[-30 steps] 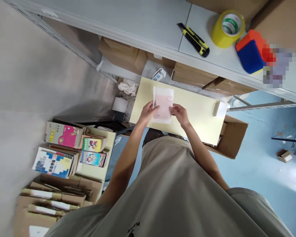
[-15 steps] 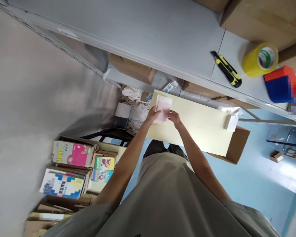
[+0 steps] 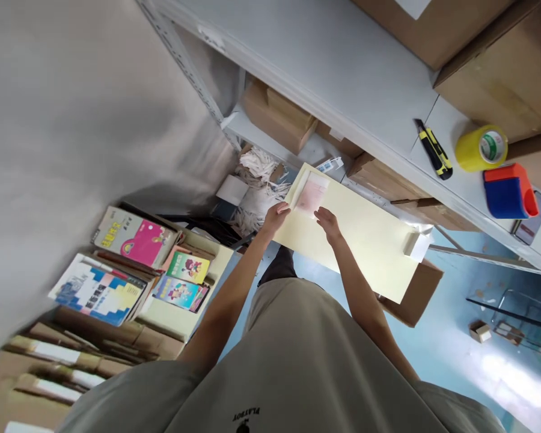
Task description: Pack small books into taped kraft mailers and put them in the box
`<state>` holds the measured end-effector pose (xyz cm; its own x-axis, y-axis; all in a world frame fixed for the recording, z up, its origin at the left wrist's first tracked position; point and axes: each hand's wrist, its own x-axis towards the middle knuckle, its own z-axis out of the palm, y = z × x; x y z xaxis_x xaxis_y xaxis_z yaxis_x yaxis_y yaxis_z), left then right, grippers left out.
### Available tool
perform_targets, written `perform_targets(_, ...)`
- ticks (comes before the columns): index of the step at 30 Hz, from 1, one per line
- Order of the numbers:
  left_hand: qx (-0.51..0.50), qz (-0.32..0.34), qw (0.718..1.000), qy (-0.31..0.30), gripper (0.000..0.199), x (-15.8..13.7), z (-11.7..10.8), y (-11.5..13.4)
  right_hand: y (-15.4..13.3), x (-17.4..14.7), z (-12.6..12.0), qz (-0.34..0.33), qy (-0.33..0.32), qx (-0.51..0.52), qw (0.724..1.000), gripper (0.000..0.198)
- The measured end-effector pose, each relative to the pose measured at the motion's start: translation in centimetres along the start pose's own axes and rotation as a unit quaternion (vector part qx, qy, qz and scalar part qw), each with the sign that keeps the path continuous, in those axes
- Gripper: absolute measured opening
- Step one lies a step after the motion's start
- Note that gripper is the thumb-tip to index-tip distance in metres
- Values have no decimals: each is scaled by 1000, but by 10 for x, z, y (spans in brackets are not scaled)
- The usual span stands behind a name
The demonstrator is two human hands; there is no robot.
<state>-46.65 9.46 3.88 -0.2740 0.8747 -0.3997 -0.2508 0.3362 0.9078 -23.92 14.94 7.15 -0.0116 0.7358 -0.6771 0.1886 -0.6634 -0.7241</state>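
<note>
A thin pink-and-white packet or stack of paper (image 3: 312,193) lies flat near the left end of a long cream tabletop (image 3: 365,240). Close to the packet's lower left corner is my left hand (image 3: 276,219), fingers extended and nothing visibly held. My right hand (image 3: 328,224) hovers by the lower right corner, its fingers apart and slightly curved. Whether the fingertips touch the paper I cannot tell. At the tabletop's far right end stands a small white box (image 3: 417,245).
On the grey shelf (image 3: 342,78) above lie a yellow-black box cutter (image 3: 434,150), a tape roll (image 3: 481,148), a red-blue holder (image 3: 509,191) and a phone (image 3: 532,218). Stacked books (image 3: 133,237) stand at lower left. Shredded paper (image 3: 258,168) and an open carton (image 3: 412,294) flank the tabletop.
My left hand has let go of the packet, which now lies on the tabletop. Both hands have drawn back from it towards my body. The view has turned and shifted.
</note>
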Motion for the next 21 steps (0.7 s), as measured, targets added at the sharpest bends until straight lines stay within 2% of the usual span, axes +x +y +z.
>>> perform_targets(3, -17, -63, 997, 34, 42, -54, -15, 2, 13, -34, -3, -26, -44, 1, 999, 63)
perform_targets(5, -38, -80, 994, 57, 48, -96, -26, 7, 25, -58, -5, -48, -83, -3, 995, 63)
perform_targets(10, -106, -51, 985, 127, 53, -215, -62, 7, 67, -112, 5, -65, -185, -5, 980, 64)
perform_targets(16, -138, -19, 961, 239, 55, -355, -113, -24, 126, -173, 57, -46, -285, -23, 957, 69)
perform_targets(21, -143, 0, 932, 334, 55, -442, -151, -40, 164, -232, 98, -34, -374, -64, 924, 72)
